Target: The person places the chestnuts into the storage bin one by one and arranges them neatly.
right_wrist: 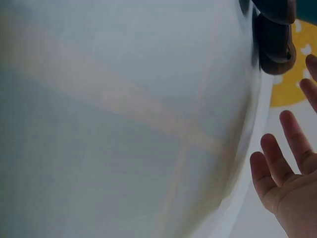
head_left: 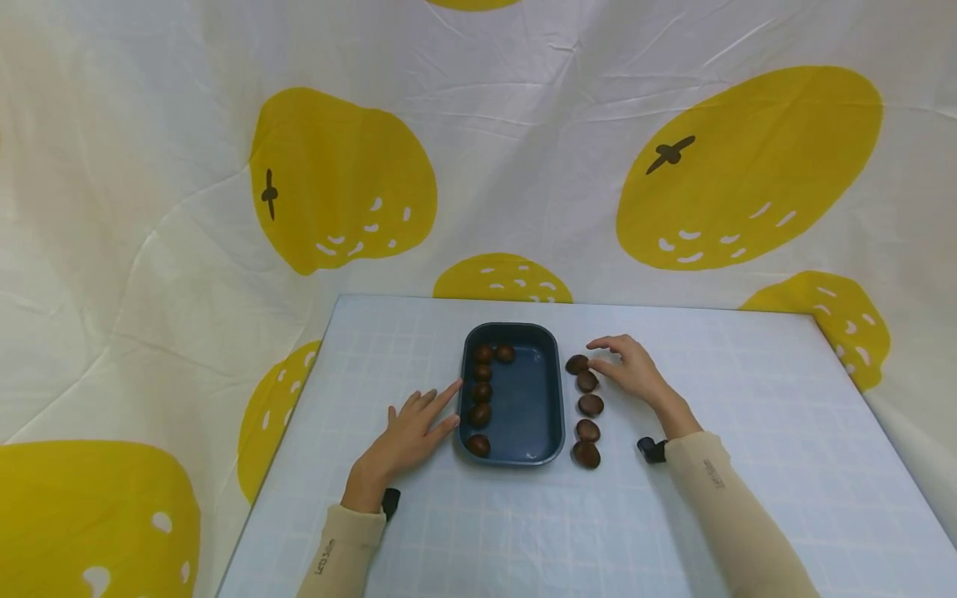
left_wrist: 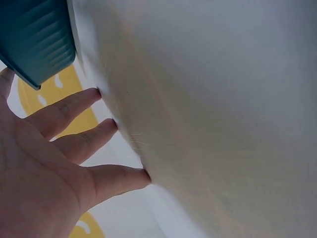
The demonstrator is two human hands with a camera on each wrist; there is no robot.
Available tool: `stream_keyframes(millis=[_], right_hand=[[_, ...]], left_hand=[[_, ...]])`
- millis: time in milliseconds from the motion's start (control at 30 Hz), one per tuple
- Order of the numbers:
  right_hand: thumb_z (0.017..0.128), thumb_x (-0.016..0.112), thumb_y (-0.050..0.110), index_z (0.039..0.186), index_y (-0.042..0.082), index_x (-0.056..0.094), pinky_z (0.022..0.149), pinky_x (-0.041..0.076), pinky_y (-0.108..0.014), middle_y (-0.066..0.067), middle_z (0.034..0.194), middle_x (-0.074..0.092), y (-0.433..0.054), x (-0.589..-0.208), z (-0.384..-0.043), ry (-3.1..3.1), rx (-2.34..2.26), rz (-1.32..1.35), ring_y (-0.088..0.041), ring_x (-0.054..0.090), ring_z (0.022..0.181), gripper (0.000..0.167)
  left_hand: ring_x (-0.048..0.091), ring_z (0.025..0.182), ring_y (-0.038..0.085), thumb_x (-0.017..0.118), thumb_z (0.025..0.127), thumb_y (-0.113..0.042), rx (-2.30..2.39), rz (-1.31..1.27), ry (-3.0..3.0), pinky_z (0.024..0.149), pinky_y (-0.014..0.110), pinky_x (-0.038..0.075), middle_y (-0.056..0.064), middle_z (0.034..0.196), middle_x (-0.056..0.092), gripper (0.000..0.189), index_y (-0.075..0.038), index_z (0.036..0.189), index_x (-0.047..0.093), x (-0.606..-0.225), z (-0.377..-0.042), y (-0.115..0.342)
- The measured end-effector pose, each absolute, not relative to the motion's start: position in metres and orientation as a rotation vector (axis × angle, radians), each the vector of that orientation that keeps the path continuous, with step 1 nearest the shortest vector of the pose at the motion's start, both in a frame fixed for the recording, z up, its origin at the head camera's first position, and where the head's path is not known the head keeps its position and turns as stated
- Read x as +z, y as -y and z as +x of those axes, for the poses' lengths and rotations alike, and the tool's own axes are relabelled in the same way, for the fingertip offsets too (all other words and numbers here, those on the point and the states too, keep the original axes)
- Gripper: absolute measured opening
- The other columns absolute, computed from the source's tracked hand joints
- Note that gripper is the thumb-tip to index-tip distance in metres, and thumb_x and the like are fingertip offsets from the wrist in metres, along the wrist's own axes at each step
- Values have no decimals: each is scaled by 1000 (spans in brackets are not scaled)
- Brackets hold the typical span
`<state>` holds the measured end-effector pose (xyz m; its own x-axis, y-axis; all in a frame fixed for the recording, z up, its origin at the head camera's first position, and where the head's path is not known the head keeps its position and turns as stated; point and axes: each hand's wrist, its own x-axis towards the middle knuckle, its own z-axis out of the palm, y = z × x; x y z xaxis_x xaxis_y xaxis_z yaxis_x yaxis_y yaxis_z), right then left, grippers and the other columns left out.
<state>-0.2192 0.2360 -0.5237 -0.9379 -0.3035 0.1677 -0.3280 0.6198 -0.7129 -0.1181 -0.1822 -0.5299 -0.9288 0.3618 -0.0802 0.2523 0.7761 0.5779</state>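
A dark blue rectangular tray [head_left: 535,399] lies on the table in the head view. Inside it, several brown chestnuts [head_left: 481,392] run down the left side, and one more chestnut [head_left: 505,354] sits beside the top of that line. My left hand [head_left: 407,436] spreads its fingers at the tray's left edge, index finger and thumb at the rim; its other fingertips rest on the table in the left wrist view. Right of the tray, several chestnuts [head_left: 591,405] form a second column. My right hand [head_left: 634,371] hovers by the far chestnut [head_left: 577,365], thumb tip at its edge, fingers extended.
A pale checked cloth covers the table [head_left: 785,465]. Behind it hangs a white curtain [head_left: 523,166] printed with yellow fruit. Black wrist-camera mounts [head_left: 652,450] sit at both sleeves.
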Motion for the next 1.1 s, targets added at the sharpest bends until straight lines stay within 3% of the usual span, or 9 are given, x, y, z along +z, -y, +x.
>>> stream_keyframes(millis=[200,633,1100], right_hand=[[92,75,20,120,0,70,101,37,-59,-20,121,65,-231,-531,-227,2886,1180,488,-40,52,118,34],[84,78,47,110,0,68,85,43,-60,-26,114,58,-208,-530,-223,3075,853,193,-45,49,108,54],[84,78,42,110,-3,66,90,39,-61,-27,115,52,-189,-525,-219,3126,782,57,-45,43,110,54]], left_hand=[[22,146,43,35,99,-68,855,480,-2779,103,80,4,13,157,36,60,-55,155,16,-530,-118,183],[22,146,45,35,100,-68,863,489,-2780,103,80,4,13,157,36,60,-56,155,16,-530,-119,183],[22,146,43,35,99,-69,853,476,-2770,104,79,4,13,158,35,60,-56,155,16,-530,-119,184]])
